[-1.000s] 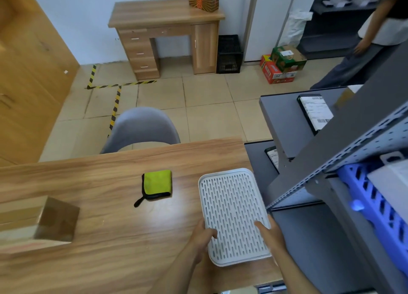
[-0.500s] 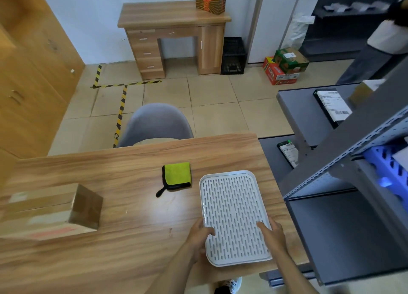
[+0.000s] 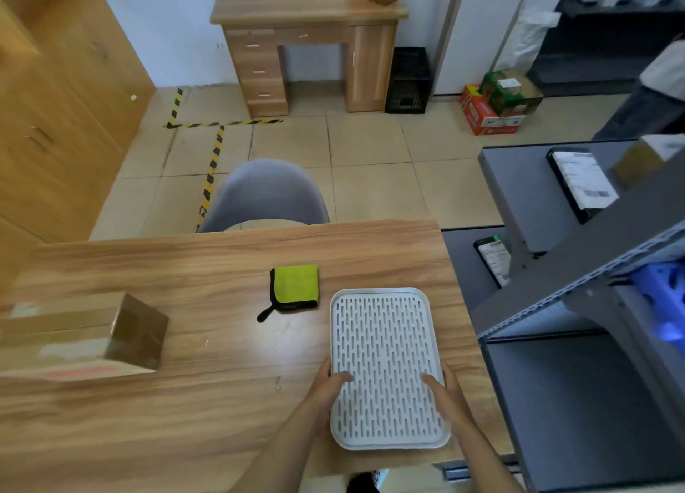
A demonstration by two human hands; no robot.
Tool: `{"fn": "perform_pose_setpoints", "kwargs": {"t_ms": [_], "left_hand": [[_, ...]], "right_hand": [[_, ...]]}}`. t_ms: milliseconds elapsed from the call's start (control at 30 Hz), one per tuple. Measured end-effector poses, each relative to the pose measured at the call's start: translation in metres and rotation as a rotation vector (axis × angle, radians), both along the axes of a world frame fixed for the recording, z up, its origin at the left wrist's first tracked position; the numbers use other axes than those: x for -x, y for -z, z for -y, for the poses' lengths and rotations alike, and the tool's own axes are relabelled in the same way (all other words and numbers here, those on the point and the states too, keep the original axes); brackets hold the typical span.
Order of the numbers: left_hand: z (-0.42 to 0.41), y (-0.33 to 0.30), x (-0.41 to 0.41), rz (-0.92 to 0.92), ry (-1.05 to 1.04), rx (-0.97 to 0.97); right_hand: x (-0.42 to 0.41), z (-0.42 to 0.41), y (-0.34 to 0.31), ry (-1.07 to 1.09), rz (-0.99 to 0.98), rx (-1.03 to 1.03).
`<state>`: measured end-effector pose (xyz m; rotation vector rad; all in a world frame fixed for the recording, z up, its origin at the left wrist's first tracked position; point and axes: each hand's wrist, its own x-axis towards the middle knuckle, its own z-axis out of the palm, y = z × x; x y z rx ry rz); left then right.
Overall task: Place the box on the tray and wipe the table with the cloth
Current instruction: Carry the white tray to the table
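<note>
Left hand (image 3: 328, 385) and right hand (image 3: 443, 390) gripping near corners of white slotted tray (image 3: 385, 329), flat on table (image 3: 230, 411). Cardboard box (image 3: 79, 338) far left; green cloth (image 3: 294, 287) just beyond tray. Best to square tray, release, then fetch box two-handed.

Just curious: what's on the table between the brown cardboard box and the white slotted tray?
In the head view, only bare wooden table separates the cardboard box from the tray; the yellow-green cloth lies farther back.
</note>
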<state>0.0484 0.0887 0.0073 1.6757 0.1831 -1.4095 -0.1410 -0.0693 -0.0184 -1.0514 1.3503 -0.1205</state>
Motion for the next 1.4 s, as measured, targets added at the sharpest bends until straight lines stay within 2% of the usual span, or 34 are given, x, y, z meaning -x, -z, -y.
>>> {"fn": "perform_pose_setpoints", "kwargs": {"t_ms": [333,633,967,1167,1400], "left_hand": [[-0.003,-0.047,0.001,-0.043,-0.020,0.009],[-0.072,-0.078,-0.025,-0.082,-0.015,0.067],[-0.212,-0.076,-0.059,-0.100,-0.130,0.102],[-0.280,-0.103,-0.046,-0.076,-0.209,0.094],[-0.350,-0.083,-0.028,-0.104,-0.340,-0.030]], "right_hand": [[0.001,-0.006,-0.015,0.151,0.072,-0.055],[-0.017,-0.061,-0.062,0.174,0.133,-0.050],[-0.065,-0.184,-0.065,0.072,0.049,0.048],[-0.075,-0.247,-0.070,-0.047,0.070,0.085],[-0.078,-0.290,-0.065,-0.204,0.084,0.075]]}}
